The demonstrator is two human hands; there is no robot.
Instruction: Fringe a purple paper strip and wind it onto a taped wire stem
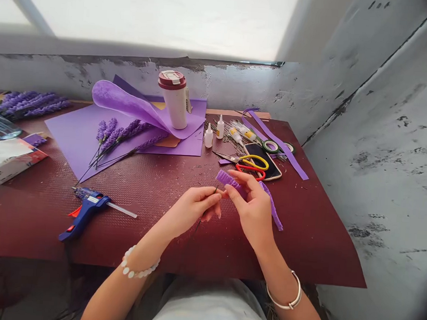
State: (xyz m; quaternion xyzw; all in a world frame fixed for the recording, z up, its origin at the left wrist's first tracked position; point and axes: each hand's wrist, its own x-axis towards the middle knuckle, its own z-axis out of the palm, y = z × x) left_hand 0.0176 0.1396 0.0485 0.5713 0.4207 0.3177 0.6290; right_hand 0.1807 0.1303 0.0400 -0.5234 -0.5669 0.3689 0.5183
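My left hand (198,205) pinches a thin dark stem (197,225) that slants down toward me. Close beside it, my right hand (252,206) holds a fringed purple strip (224,179) between thumb and fingers. One end of the strip reaches past the fingers to the top of the stem, and the tail (276,213) hangs down on the right. Whether strip and stem touch is hidden by the fingertips. Just beyond my right hand lie scissors (251,164) with a yellow and a red handle.
A blue glue gun (87,210) lies at left. Finished lavender stems (117,135) rest on purple sheets (70,132) below a lidded cup (174,102). Small glue bottles (208,136), tape rolls (270,146), a phone (262,159) and a purple ribbon (283,145) lie at back right. A wall stands right.
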